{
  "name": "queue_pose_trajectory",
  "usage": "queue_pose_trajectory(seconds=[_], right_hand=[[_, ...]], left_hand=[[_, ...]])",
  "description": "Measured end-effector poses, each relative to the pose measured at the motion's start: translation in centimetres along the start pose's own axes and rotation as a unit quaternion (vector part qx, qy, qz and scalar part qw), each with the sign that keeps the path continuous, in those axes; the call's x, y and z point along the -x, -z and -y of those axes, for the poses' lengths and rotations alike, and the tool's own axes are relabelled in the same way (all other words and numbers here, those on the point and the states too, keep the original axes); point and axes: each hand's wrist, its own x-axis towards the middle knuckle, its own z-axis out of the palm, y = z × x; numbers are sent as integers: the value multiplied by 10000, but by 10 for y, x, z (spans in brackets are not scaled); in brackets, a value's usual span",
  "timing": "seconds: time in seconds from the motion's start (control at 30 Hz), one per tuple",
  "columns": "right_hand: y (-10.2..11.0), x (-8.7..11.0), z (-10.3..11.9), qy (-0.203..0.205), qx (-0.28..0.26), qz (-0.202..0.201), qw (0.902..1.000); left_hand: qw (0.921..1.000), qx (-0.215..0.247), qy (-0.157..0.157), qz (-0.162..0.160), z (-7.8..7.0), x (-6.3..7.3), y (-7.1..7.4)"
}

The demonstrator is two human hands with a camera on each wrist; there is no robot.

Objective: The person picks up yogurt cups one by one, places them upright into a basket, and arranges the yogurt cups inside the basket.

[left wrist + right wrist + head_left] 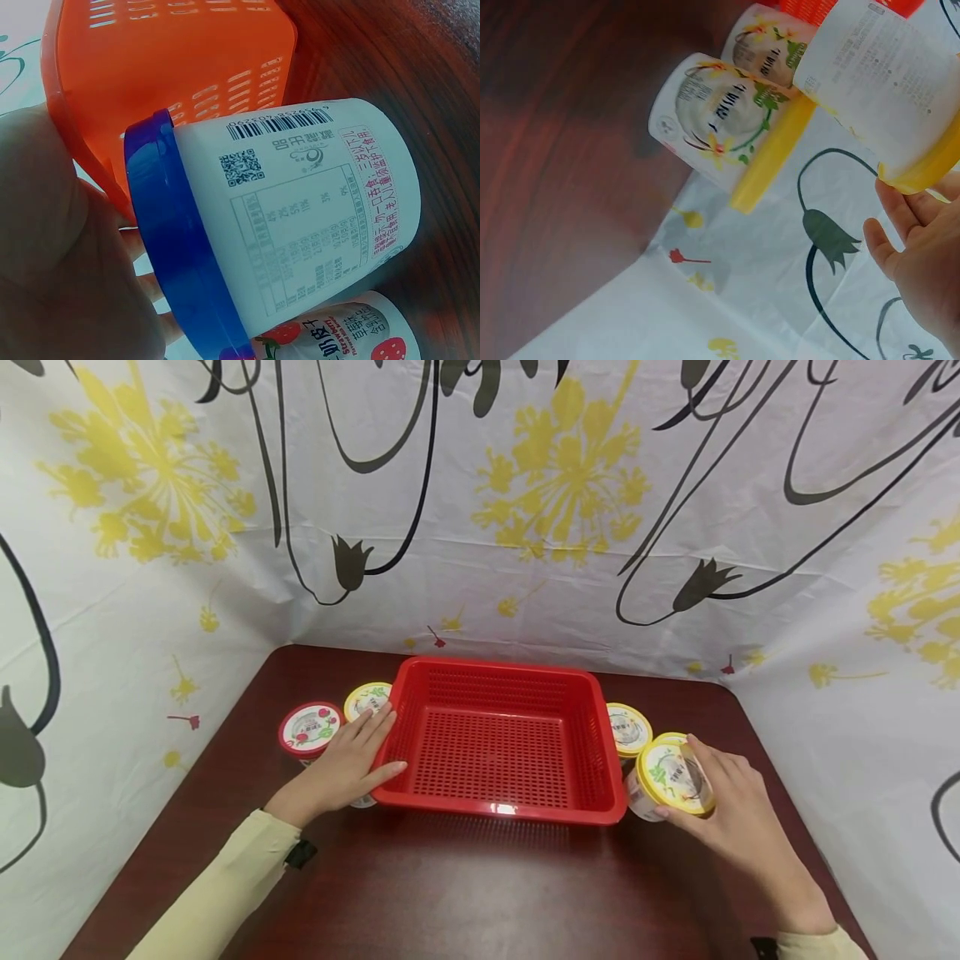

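A red plastic basket (495, 760) stands in the middle of the table. My left hand (341, 768) lies over its left rim, fingers extended, thumb near the front corner. Below that hand, the left wrist view shows a white tub with a blue lid (300, 202), beside a strawberry tub (345, 334). My right hand (738, 802) grips a yellow-lidded tub (678, 777) by the lid, to the right of the basket. In the right wrist view this tub is off the table, and two more yellow-lidded tubs stand near it, the closer one (720, 120) showing its flower label.
Left of the basket stand a red-lidded tub (311, 728) and a yellow-lidded tub (369, 697). Another yellow-lidded tub (628, 729) sits against the basket's right side. Patterned white cloth (450, 527) hangs behind and at both sides of the dark table (465, 893).
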Motion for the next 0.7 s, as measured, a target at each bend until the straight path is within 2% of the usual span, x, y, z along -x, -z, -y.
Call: queue_pose_trajectory(seconds=[0.2, 0.43, 0.7], right_hand=[[8, -6, 2, 45, 30, -9, 10000], [17, -15, 4, 253, 13, -211, 9995], [17, -22, 8, 297, -70, -159, 9994]], left_hand=[[10000, 7, 2, 24, 0, 0, 0], [10000, 16, 12, 47, 1, 0, 1], [10000, -13, 5, 54, 0, 0, 1]])
